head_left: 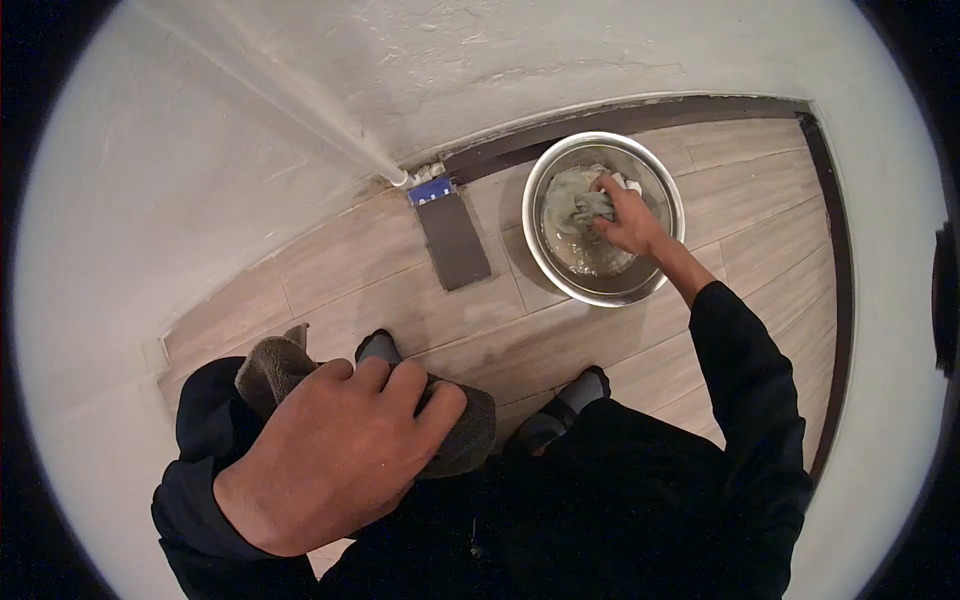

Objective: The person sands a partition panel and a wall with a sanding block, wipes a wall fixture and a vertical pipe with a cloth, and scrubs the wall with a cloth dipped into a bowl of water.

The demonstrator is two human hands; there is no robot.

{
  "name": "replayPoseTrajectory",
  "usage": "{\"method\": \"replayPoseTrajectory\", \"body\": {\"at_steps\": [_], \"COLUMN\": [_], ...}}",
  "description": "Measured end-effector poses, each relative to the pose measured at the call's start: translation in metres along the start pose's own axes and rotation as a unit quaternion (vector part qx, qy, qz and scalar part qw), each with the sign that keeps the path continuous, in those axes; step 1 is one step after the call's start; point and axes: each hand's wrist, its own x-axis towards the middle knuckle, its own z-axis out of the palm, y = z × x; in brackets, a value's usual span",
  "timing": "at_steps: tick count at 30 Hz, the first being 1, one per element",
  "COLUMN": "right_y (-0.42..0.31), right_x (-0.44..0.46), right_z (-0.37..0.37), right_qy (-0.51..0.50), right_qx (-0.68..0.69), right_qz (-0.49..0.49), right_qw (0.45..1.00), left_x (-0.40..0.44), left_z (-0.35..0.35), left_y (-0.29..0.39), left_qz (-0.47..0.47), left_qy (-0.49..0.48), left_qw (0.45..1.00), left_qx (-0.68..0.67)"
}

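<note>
My left hand (pixel 345 440) is closed around a brown-grey towel (pixel 272 368), which hangs out on both sides of the fist. The fingertips curl under and are hidden. Down in a round metal basin (pixel 533 225) of water, my right hand (pixel 630 220) grips a wet, pale grey-green cloth (pixel 575 205). Part of that cloth spreads in the water to the left of the fingers. Something small and white shows just behind the right hand, too little to name.
The basin stands on a wood-look floor (pixel 360 310) close to the wall (pixel 520 50). Left of it lies a dark grey flat piece with a blue end (pixel 452 240), beside a white pipe (pixel 375 155). My feet in grey socks (pixel 580 390) are below.
</note>
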Motion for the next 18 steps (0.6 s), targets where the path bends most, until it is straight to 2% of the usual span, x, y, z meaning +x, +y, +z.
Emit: {"method": "replayPoseTrajectory", "body": {"at_steps": [5, 11, 14, 17, 18], "right_y": [0.021, 0.034, 0.013, -0.007, -0.011], "right_x": [0.008, 0.007, 0.004, 0.000, 0.000], "right_z": [0.002, -0.001, -0.012, -0.016, -0.017], "right_qy": [0.000, -0.013, -0.024, 0.017, 0.018], "right_qx": [0.032, -0.081, -0.102, -0.151, -0.126], "right_qz": [-0.118, -0.008, 0.049, 0.045, 0.054], "right_qw": [0.992, 0.997, 0.993, 0.987, 0.990], "left_x": [-0.004, -0.005, -0.005, -0.004, -0.003], "left_z": [-0.002, -0.003, -0.001, -0.001, -0.001], "left_y": [0.002, 0.002, 0.001, 0.001, 0.000], "left_qz": [-0.006, -0.009, -0.009, -0.009, -0.008], "left_qy": [0.008, 0.006, 0.010, 0.006, 0.006], "left_qw": [1.000, 1.000, 1.000, 1.000, 1.000], "left_qx": [-0.001, -0.002, -0.002, 0.000, 0.000]}}
